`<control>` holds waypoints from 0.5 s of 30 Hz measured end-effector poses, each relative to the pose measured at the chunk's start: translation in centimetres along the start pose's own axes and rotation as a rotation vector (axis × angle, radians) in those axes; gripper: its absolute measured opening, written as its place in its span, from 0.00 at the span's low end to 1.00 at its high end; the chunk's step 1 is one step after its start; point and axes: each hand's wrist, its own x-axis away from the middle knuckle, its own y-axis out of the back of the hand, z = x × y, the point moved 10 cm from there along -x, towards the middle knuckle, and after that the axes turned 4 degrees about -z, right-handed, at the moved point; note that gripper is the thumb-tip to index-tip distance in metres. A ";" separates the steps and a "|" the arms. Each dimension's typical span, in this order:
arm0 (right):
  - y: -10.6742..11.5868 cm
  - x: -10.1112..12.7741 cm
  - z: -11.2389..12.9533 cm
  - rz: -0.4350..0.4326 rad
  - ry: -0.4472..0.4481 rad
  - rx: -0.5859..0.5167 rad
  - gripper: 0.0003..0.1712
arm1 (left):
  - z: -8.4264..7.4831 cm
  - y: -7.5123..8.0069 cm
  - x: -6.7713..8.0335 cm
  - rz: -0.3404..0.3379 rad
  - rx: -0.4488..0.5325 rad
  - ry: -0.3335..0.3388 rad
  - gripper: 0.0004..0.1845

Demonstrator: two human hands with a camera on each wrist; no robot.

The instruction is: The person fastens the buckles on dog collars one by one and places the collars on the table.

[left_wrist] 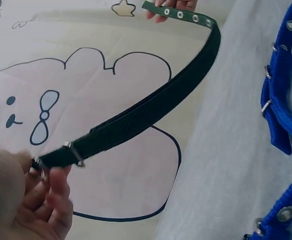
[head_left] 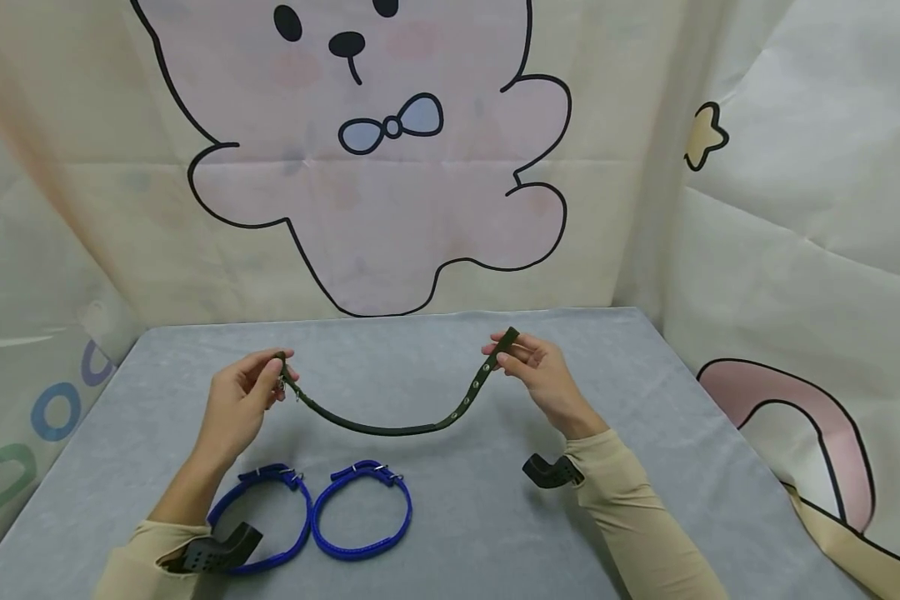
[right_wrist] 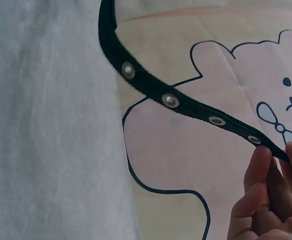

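Note:
A dark green pet collar point(head_left: 390, 431) hangs in a shallow curve above the table, held at both ends. My left hand point(head_left: 242, 400) pinches its buckle end; in the left wrist view metal fittings show beside the fingertips point(left_wrist: 61, 182). The other end, a strap with several metal eyelets, is pinched by my right hand point(head_left: 543, 375) between thumb and fingers. The right wrist view shows those eyelets on the green collar point(right_wrist: 170, 100) near the right hand point(right_wrist: 270, 195). Below the left hand, two blue collars lie buckled into loops: the left blue collar point(head_left: 309, 508) and the right blue collar point(head_left: 409, 508).
A grey cloth covers the table point(head_left: 465, 533). The left wrist's black camera mount point(head_left: 221, 550) partly hides the left blue collar. Behind the table hangs a curtain point(head_left: 390, 208) with a cartoon bear; more printed cloth closes off both sides.

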 end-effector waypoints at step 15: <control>-2.6 1.5 1.9 0.167 0.021 0.083 0.15 | 0.1 -0.7 0.3 0.087 0.409 0.130 0.11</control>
